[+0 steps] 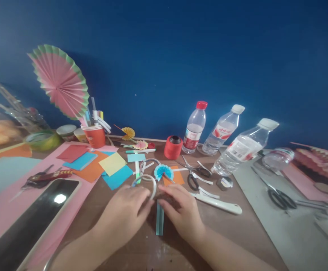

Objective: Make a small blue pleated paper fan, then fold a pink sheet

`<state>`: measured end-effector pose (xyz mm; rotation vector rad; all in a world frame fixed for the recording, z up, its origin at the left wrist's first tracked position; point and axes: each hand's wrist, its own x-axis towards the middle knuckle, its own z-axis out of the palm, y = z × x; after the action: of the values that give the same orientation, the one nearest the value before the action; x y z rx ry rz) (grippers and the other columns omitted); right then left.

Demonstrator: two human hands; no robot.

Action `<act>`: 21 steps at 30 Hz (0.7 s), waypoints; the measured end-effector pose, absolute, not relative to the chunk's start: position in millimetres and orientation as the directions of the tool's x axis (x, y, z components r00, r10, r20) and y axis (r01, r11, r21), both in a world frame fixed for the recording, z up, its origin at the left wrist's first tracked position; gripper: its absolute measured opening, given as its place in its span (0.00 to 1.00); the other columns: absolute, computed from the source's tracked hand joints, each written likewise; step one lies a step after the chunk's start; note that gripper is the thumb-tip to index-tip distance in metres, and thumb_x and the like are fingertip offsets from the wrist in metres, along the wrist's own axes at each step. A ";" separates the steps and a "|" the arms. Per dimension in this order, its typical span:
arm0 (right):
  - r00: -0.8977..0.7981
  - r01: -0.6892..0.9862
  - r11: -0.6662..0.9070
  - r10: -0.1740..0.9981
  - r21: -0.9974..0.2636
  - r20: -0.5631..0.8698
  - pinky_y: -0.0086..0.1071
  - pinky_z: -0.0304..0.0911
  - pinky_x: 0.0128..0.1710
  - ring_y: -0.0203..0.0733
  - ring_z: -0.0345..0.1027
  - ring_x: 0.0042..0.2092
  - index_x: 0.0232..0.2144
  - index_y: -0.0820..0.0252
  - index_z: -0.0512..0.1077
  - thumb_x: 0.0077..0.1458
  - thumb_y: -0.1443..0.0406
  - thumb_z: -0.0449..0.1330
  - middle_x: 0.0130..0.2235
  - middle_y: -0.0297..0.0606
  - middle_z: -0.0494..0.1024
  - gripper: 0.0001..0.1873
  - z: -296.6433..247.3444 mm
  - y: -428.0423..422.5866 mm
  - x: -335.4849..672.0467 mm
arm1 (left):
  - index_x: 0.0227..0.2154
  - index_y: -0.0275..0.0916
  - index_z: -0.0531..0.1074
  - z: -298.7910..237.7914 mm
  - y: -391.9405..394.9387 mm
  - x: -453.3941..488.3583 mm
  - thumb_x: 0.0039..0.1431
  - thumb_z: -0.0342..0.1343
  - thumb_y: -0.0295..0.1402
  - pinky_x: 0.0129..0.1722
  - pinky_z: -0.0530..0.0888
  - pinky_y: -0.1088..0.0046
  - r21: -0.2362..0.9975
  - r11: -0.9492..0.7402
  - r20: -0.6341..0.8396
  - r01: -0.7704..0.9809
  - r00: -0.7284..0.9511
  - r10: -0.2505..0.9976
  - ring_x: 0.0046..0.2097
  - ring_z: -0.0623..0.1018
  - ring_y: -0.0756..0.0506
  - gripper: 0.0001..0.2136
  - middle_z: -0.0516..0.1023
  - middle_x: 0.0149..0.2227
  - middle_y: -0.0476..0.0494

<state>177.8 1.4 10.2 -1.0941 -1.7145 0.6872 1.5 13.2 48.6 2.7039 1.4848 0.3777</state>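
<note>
My left hand (128,209) is closed around a roll of tape (153,185), whose pale ring stands up above the fingers. Close beside it, my right hand (182,209) has its thumb and fingertips drawn together near the roll; anything pinched there is too small to make out. A narrow folded blue paper strip (159,220) lies on the brown table between and below the hands. Just beyond my right fingertips is a small pleated blue paper fan (164,172), partly over an orange paper square (177,176).
Right of my hands are a white-handled knife (223,204), scissors (192,181), a red spool (173,148) and upright water bottles (194,130). At left lie coloured paper squares (113,163), a phone (34,226) and a red cup (94,136) of pens with a large pleated fan (59,81).
</note>
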 end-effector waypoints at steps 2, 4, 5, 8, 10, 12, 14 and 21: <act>-0.145 0.346 0.477 0.878 -0.808 0.456 0.33 0.64 0.39 0.39 0.67 0.39 0.41 0.54 0.71 0.50 0.68 0.58 0.37 0.39 0.74 0.14 10.1 0.7 176.2 | 0.22 0.39 0.60 44.3 5.2 8.5 0.58 0.44 0.31 0.28 0.61 0.72 0.223 -0.550 0.182 0.805 0.520 0.835 0.27 0.68 0.48 0.09 0.67 0.22 0.51; -0.120 0.347 0.472 0.879 -0.810 0.461 0.32 0.64 0.38 0.39 0.68 0.37 0.38 0.54 0.73 0.49 0.68 0.59 0.35 0.38 0.75 0.12 10.8 0.5 174.9 | 0.23 0.40 0.59 39.8 1.7 11.2 0.58 0.43 0.31 0.27 0.61 0.73 0.289 -0.547 0.171 0.785 0.520 0.837 0.27 0.68 0.49 0.08 0.67 0.23 0.51; -0.106 0.349 0.462 0.884 -0.816 0.455 0.31 0.65 0.36 0.38 0.68 0.35 0.37 0.55 0.74 0.49 0.68 0.59 0.33 0.38 0.75 0.10 11.4 0.4 174.6 | 0.23 0.40 0.58 38.0 1.2 11.5 0.58 0.43 0.31 0.26 0.61 0.74 0.316 -0.540 0.167 0.780 0.515 0.841 0.27 0.68 0.49 0.08 0.67 0.23 0.51; -0.091 0.360 0.428 0.900 -0.829 0.426 0.30 0.64 0.34 0.38 0.68 0.33 0.31 0.57 0.74 0.49 0.68 0.59 0.30 0.37 0.75 0.06 14.0 -0.2 174.2 | 0.23 0.40 0.57 35.5 1.2 11.0 0.58 0.43 0.31 0.25 0.61 0.75 0.366 -0.521 0.160 0.771 0.500 0.851 0.26 0.68 0.50 0.09 0.66 0.22 0.52; -0.105 0.378 0.413 0.908 -0.829 0.405 0.30 0.62 0.33 0.37 0.66 0.32 0.28 0.58 0.73 0.49 0.68 0.58 0.28 0.36 0.73 0.04 15.4 -1.0 174.3 | 0.23 0.40 0.56 35.7 1.3 10.9 0.58 0.43 0.31 0.25 0.61 0.75 0.369 -0.520 0.157 0.770 0.500 0.852 0.26 0.67 0.50 0.09 0.66 0.22 0.52; -0.133 0.386 0.410 0.911 -0.826 0.390 0.29 0.61 0.33 0.36 0.65 0.32 0.27 0.58 0.71 0.48 0.70 0.57 0.28 0.35 0.71 0.03 15.8 -1.9 174.3 | 0.23 0.40 0.56 36.5 1.6 11.3 0.58 0.42 0.31 0.25 0.61 0.75 0.369 -0.520 0.143 0.770 0.505 0.851 0.26 0.67 0.50 0.09 0.66 0.23 0.52; -0.163 0.371 0.410 0.912 -0.833 0.377 0.29 0.59 0.32 0.36 0.63 0.32 0.26 0.58 0.68 0.48 0.71 0.55 0.28 0.34 0.70 0.04 15.3 -2.3 174.1 | 0.24 0.40 0.58 37.9 2.6 11.6 0.58 0.42 0.32 0.25 0.61 0.75 0.377 -0.516 0.109 0.769 0.517 0.849 0.26 0.68 0.50 0.08 0.67 0.24 0.51; 0.047 -0.021 0.279 0.960 -0.960 0.277 0.30 0.60 0.34 0.35 0.63 0.34 0.25 0.58 0.57 0.51 0.70 0.50 0.31 0.34 0.67 0.05 11.2 5.3 174.6 | 0.20 0.40 0.61 48.5 11.6 5.6 0.61 0.37 0.32 0.29 0.60 0.71 0.308 -0.485 0.073 0.819 0.488 0.870 0.26 0.68 0.47 0.15 0.67 0.19 0.51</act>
<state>174.6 5.3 11.2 -1.0007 -1.2780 0.9823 5.6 11.6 48.5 2.5023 1.4469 0.3222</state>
